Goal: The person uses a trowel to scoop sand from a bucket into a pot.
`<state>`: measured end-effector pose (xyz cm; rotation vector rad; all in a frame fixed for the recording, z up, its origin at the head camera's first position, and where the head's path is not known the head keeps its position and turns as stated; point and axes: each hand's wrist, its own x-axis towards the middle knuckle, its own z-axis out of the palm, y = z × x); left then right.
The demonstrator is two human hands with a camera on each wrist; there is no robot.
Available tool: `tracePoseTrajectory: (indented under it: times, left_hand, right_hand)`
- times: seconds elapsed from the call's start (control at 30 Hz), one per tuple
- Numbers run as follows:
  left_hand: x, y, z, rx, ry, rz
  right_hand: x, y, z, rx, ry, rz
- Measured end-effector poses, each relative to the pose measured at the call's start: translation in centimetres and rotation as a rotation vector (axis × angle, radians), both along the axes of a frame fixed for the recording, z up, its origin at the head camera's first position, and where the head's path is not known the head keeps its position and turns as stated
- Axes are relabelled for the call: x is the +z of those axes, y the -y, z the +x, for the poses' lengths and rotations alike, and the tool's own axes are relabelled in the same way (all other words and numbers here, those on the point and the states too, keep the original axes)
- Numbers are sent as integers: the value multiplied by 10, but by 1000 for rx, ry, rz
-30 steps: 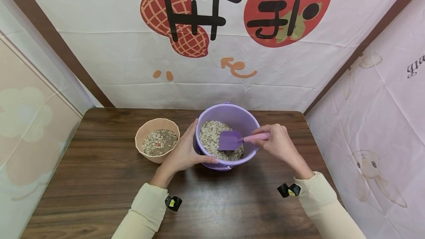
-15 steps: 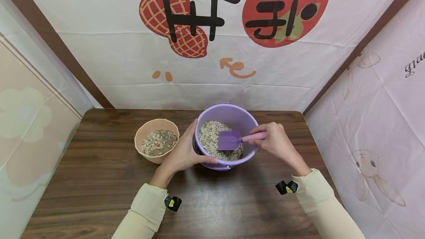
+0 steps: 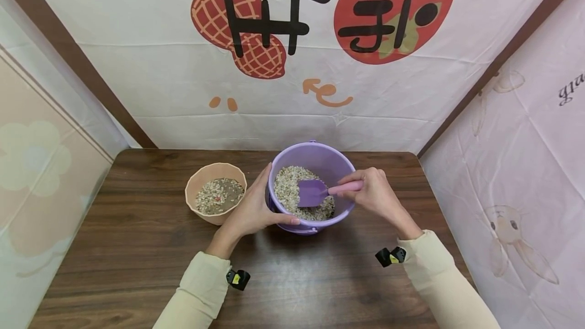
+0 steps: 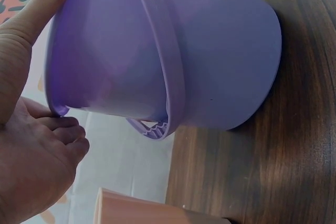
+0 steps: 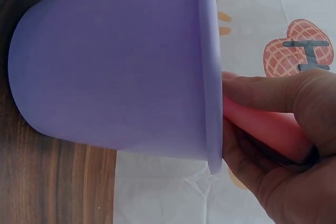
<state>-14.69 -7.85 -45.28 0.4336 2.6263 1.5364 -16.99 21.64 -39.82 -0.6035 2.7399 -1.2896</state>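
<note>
A purple bucket (image 3: 325, 162) stands on the table, partly filled with pale grainy gravel (image 3: 288, 187). My left hand (image 3: 250, 212) grips its rim at the near left, the thumb lying along the front edge and the fingers on the left side. With my right hand (image 3: 372, 193) I hold the pink handle of a small purple toy shovel (image 3: 313, 193). The shovel's blade lies over the gravel inside the bucket. In the right wrist view the pink handle (image 5: 268, 129) sits between thumb and fingers, and the bucket wall hides the blade.
Left of the bucket, close by my left wrist, stands a peach bowl (image 3: 197, 202) with a thin, uneven layer of gravel and one small red bit. The bucket's handle (image 4: 170, 66) hangs down its side. A printed cloth wall (image 3: 292, 131) rises behind the wooden table (image 3: 137, 248).
My right hand has shifted a little to the left, carrying the shovel slightly farther over the gravel. My left hand stays on the bucket's rim.
</note>
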Motion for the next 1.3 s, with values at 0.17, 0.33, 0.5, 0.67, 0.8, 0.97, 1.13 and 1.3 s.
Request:
tracePoseTrajectory:
  times: [0.17, 0.33, 0.5, 0.67, 0.8, 0.97, 1.13, 1.3]
  left_hand:
    - [3, 0, 1, 2, -4, -7]
    - [3, 1, 0, 1, -9, -15]
    - [1, 0, 0, 2, -10, -19]
    - [1, 0, 0, 0, -10, -16]
    - [1, 0, 0, 1, -12, -12]
    - [1, 1, -1, -3, -16, -6]
    - [1, 0, 0, -5, -16, -4]
    - [1, -1, 0, -7, -15, -1]
  right_hand:
    - [0, 1, -1, -3, 13, -9]
    - [-1, 2, -2, -13, 5, -19]
    - [-3, 3, -3, -15, 10, -28]
    - [-4, 5, -4, -7, 35, -55]
    - [-5, 6, -3, -16, 19, -48]
    - [-6, 5, -3, -24, -9, -37]
    - [-8, 3, -3, -32, -41, -22]
    - [-8, 3, -3, -46, -69, -2]
